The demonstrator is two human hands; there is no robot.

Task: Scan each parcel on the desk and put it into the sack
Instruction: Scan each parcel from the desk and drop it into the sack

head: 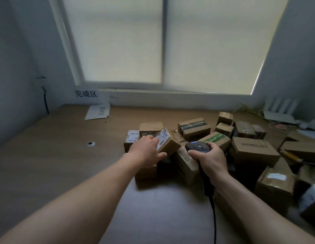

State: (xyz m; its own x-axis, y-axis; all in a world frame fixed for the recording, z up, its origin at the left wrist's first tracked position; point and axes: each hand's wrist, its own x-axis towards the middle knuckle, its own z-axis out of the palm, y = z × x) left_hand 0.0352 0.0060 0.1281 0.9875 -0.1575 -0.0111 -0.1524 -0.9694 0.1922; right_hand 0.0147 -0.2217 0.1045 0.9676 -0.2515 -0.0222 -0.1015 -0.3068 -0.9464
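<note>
Label (162, 140) should tilt squarely toward the scanner (197, 147) gripped in the right hand (210, 160); left hand (147, 152) holds its box (170, 147).

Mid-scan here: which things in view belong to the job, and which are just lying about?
Job: left hand, labelled parcel it grips, right hand, scanner it holds, parcel pile. The sack is not in view.
Lying about: router, cables, wall sign, fallen sign, small disc.

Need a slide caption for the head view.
Left hand grips a tilted, labelled parcel at the desk; right hand holds the corded scanner beside it.
</note>
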